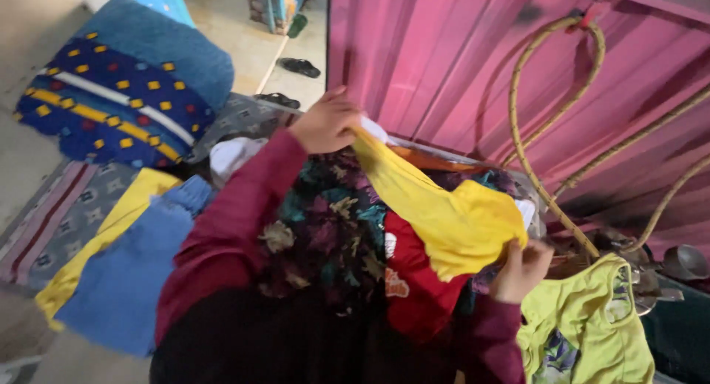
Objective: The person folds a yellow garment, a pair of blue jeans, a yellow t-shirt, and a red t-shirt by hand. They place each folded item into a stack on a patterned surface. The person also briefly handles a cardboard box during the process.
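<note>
left hand (325,123) pinching far end of yellow garment (444,214), right hand (521,269) gripping its near right edge, fingers seemingly curled shut; stretched over floral cloth (325,228), beside lime shirt (584,325).

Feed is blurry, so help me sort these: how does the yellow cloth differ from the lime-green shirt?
The yellow cloth is plain and deep yellow; the lime-green shirt is paler and printed. The yellow cloth is stretched between the left hand and right hand; the lime-green shirt lies loose, unheld. Both are soft garments by the pink wall.
</note>
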